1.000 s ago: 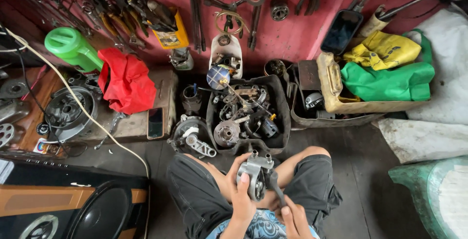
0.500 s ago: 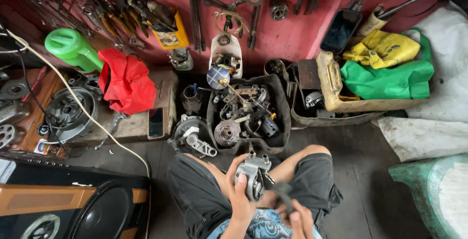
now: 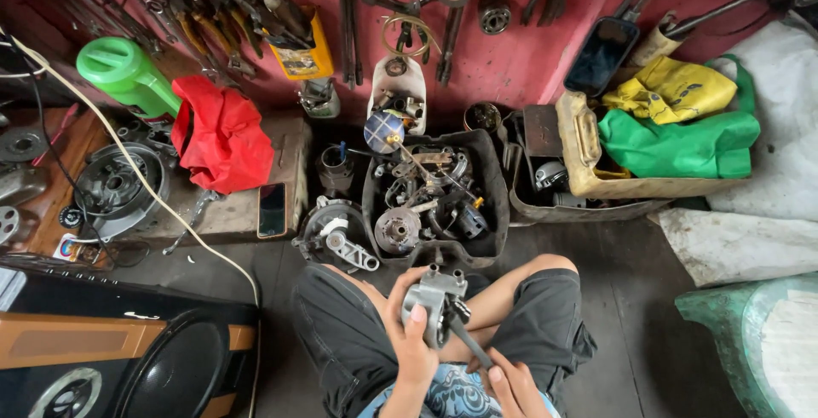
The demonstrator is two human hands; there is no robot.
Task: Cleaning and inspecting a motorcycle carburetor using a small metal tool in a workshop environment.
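I sit cross-legged on the floor in dark shorts. My left hand [image 3: 411, 333] grips a grey metal engine part [image 3: 433, 295] held over my lap, thumb across its face. My right hand [image 3: 509, 386] at the bottom edge holds a dark slim tool [image 3: 467, 340] whose tip meets the part's lower right side. Right in front of my knees stands a black tray [image 3: 494, 188] filled with several metal engine parts.
Hand tools hang along the red wall [image 3: 511, 60]. A red cloth [image 3: 223, 141] and green jug [image 3: 128, 75] lie left, a phone [image 3: 272, 210] on a board, a round metal cover [image 3: 336, 235] by my knee, a black speaker [image 3: 128, 358] lower left, yellow and green bags [image 3: 682, 128] right.
My right hand has dropped slightly and steadied the tool against the part; half a second ago it was blurred in motion. The left hand and the part stay put.
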